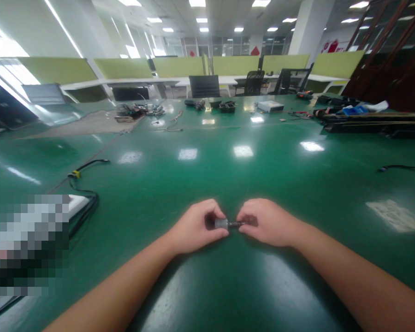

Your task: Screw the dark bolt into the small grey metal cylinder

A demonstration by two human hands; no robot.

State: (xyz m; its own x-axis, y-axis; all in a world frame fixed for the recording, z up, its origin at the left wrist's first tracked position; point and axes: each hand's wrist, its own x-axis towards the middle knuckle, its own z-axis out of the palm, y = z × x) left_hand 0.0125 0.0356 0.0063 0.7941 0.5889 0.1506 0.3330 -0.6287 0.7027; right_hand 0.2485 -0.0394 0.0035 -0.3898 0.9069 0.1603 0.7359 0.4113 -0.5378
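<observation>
Low over the green tabletop, my left hand [197, 227] grips a short grey metal cylinder [221, 224] between thumb and fingers. A thin dark rod [234, 225] sticks out of the cylinder's right end. My right hand [268, 223] pinches the far end of that rod, facing my left hand across a small gap. The rod and cylinder lie in one line, roughly level. My fingers cover part of both pieces, and their exact kind cannot be made out.
The green table [180, 184] spreads around my hands. A black cable [90, 193] and a pixelated block [27, 240] lie at left. Tangled parts [141, 110], a grey metal box [270, 106] and long black bars [366, 123] sit farther back. Another cable [401, 167] is at right.
</observation>
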